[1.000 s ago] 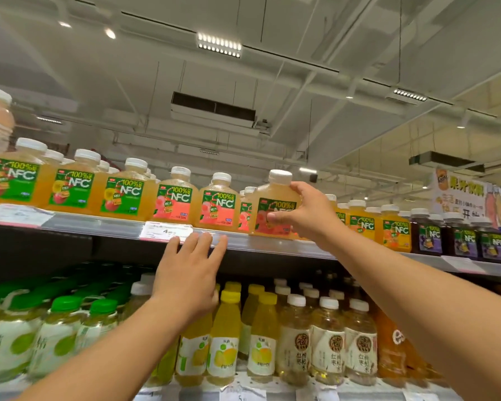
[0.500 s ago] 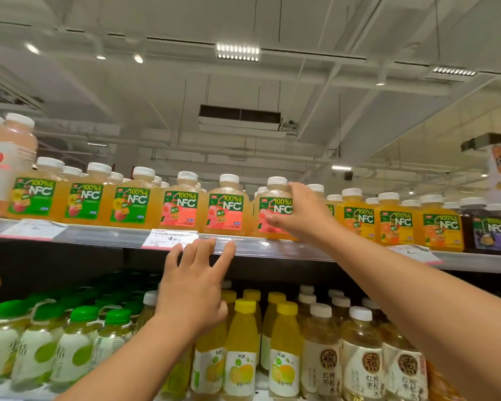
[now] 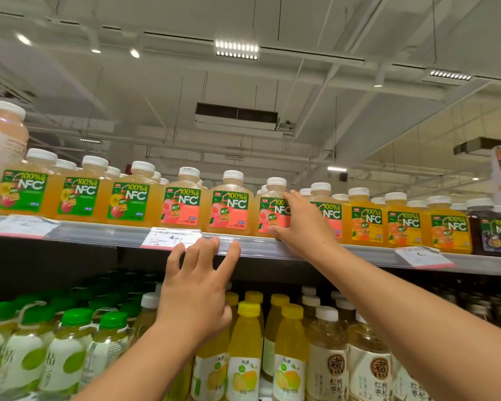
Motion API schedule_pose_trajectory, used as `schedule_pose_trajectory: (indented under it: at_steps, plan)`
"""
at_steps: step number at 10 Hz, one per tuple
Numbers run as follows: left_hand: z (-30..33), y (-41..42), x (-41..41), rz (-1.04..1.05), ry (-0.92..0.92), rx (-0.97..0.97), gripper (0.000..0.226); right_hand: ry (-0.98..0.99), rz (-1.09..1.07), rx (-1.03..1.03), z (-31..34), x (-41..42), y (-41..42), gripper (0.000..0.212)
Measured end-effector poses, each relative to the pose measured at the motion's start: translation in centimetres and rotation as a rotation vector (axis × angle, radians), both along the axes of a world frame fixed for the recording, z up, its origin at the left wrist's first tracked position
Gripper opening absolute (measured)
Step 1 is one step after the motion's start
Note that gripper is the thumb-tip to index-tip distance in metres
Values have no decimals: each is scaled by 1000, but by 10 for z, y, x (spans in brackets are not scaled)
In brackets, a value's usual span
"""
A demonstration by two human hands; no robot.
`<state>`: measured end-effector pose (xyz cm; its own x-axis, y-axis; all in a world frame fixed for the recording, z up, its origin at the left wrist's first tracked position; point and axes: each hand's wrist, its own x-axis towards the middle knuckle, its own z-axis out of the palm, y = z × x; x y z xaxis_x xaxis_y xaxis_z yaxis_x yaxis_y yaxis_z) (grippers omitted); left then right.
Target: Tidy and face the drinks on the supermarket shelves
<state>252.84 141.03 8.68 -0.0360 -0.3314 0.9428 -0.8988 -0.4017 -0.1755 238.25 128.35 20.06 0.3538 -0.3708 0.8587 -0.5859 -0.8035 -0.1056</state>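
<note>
A row of squat NFC juice bottles with white caps stands along the top shelf [image 3: 272,250]. My right hand [image 3: 301,224] grips the third pink-label peach bottle [image 3: 269,209], thumb at its base and fingers round its right side. Two more pink-label bottles [image 3: 182,204] stand to its left, then green-label ones [image 3: 78,195]. Orange-label bottles [image 3: 365,224] follow to the right. My left hand [image 3: 197,287] rests with straight fingers on the shelf's front rail, just right of a price tag [image 3: 171,237].
The lower shelf holds green-capped bottles [image 3: 70,351], yellow-capped juice bottles [image 3: 243,351] and white-capped tea bottles [image 3: 327,363]. Dark purple NFC bottles [image 3: 495,233] stand at the far right of the top shelf. A taller pale bottle [image 3: 3,140] stands at far left.
The camera has swung right and closer. My right hand stays on the peach bottle, which now sits lower and closer in line with its neighbours. My left hand keeps to the rail.
</note>
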Motion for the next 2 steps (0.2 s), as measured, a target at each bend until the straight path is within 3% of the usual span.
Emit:
schedule_pose_trajectory:
  at_steps: [1, 2]
  plan:
    - [-3, -5, 2, -40, 5, -41, 101, 11, -43, 42, -1, 3, -3, 83]
    - [-2, -6, 3, -72, 14, -30, 103, -47, -44, -26, -9, 0, 2, 69]
